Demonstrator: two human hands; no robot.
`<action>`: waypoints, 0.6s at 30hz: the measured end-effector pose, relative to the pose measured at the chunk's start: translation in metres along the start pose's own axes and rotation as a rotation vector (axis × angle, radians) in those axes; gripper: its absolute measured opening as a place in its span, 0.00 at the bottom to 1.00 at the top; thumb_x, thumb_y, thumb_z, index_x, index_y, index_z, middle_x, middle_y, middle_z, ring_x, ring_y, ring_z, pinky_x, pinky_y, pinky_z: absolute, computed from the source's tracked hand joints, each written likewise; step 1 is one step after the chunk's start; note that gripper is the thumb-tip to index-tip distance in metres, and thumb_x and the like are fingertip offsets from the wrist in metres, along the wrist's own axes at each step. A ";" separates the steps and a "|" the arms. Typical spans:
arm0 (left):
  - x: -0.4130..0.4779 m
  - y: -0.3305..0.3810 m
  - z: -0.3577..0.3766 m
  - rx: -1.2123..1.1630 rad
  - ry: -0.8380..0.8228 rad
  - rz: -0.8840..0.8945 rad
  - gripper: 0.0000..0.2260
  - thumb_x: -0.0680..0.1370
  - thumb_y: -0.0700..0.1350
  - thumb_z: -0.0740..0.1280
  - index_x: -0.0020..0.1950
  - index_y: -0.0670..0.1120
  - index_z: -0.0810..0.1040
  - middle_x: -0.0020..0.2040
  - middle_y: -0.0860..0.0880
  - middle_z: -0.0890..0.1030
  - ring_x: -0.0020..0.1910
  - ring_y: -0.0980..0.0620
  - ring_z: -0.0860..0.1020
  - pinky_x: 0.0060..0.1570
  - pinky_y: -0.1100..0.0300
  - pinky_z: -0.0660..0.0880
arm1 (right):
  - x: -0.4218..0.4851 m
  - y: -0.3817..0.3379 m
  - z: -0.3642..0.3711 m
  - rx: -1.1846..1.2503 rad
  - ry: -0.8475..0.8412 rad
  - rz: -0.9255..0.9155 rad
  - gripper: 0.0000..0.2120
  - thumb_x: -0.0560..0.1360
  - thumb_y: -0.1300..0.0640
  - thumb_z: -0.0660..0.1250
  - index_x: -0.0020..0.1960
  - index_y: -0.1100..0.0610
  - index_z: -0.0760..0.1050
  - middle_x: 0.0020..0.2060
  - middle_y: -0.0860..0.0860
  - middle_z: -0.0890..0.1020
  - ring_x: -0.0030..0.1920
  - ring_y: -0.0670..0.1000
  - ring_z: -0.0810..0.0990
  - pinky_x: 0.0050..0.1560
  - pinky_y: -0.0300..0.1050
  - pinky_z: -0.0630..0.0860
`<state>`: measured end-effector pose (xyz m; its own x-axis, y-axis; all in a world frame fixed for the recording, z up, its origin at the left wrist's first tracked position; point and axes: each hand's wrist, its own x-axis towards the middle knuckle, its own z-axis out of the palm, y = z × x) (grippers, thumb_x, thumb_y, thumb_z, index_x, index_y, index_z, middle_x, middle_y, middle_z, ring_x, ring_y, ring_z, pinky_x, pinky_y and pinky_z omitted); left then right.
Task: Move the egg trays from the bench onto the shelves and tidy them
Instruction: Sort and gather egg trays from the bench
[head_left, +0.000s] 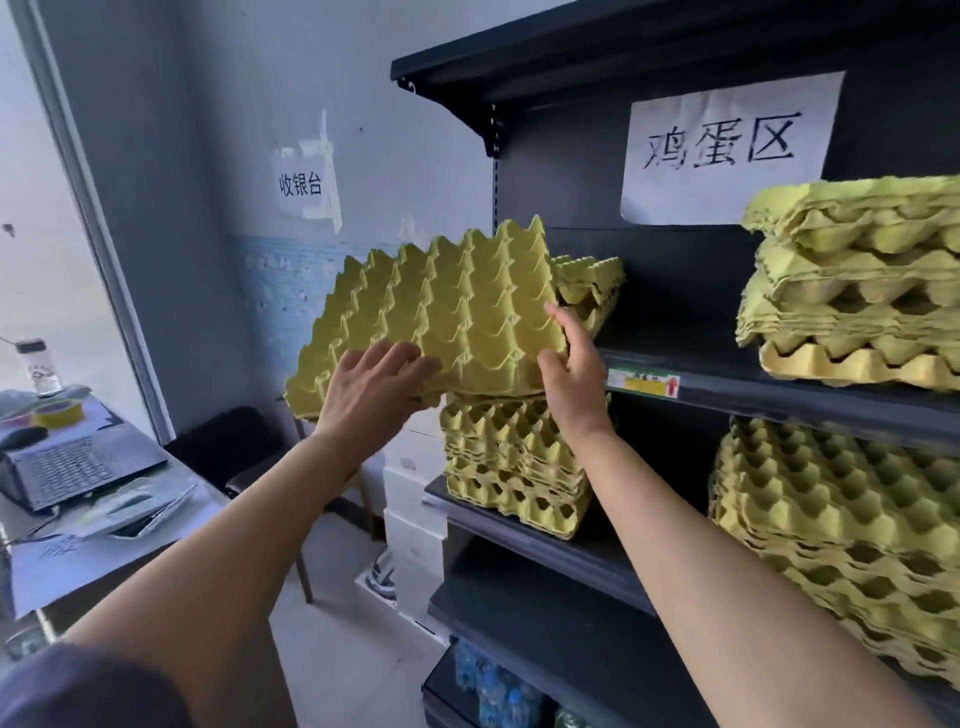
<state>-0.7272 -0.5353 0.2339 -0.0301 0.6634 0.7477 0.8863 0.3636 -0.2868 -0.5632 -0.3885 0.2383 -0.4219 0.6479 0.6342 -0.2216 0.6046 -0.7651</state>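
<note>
i hold the egg tray (447, 312) steeply tilted in the air at the left end of the middle shelf (727, 387). i judge it could snag the small stack (592, 286) behind and knock it askew. my left hand (374, 384) curls over its near edge, and my right hand (571, 374) pinches the corner. the tray is thin yellow-green pulp with peaked cups.

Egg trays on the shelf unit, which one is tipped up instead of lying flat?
The single tray gripped between the left hand and right hand: it is tipped steeply, cups facing the camera, while the shelved stacks lie flat.
</note>
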 end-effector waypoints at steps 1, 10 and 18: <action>0.012 -0.002 0.004 -0.004 0.013 0.006 0.26 0.62 0.50 0.79 0.55 0.54 0.70 0.50 0.48 0.80 0.47 0.43 0.79 0.43 0.50 0.74 | 0.010 -0.002 -0.001 -0.015 0.021 -0.020 0.26 0.71 0.57 0.56 0.70 0.50 0.67 0.66 0.42 0.70 0.42 0.38 0.66 0.52 0.46 0.67; 0.133 -0.014 0.048 -0.052 0.125 -0.003 0.21 0.63 0.46 0.79 0.54 0.50 0.79 0.52 0.46 0.80 0.48 0.41 0.78 0.48 0.47 0.73 | 0.115 0.014 -0.033 -0.375 0.132 -0.250 0.19 0.81 0.51 0.57 0.69 0.58 0.68 0.67 0.52 0.73 0.68 0.49 0.70 0.64 0.38 0.64; 0.235 -0.016 0.096 -0.167 0.042 -0.067 0.19 0.75 0.46 0.68 0.66 0.53 0.73 0.66 0.51 0.72 0.65 0.46 0.69 0.64 0.51 0.63 | 0.200 0.048 -0.052 -0.446 0.119 -0.181 0.20 0.82 0.51 0.54 0.71 0.59 0.65 0.68 0.55 0.72 0.68 0.52 0.70 0.63 0.40 0.65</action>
<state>-0.7931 -0.3224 0.3568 -0.0754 0.6118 0.7874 0.9476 0.2897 -0.1343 -0.6128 -0.2058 0.3348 -0.3020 0.5469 0.7808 0.1271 0.8349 -0.5356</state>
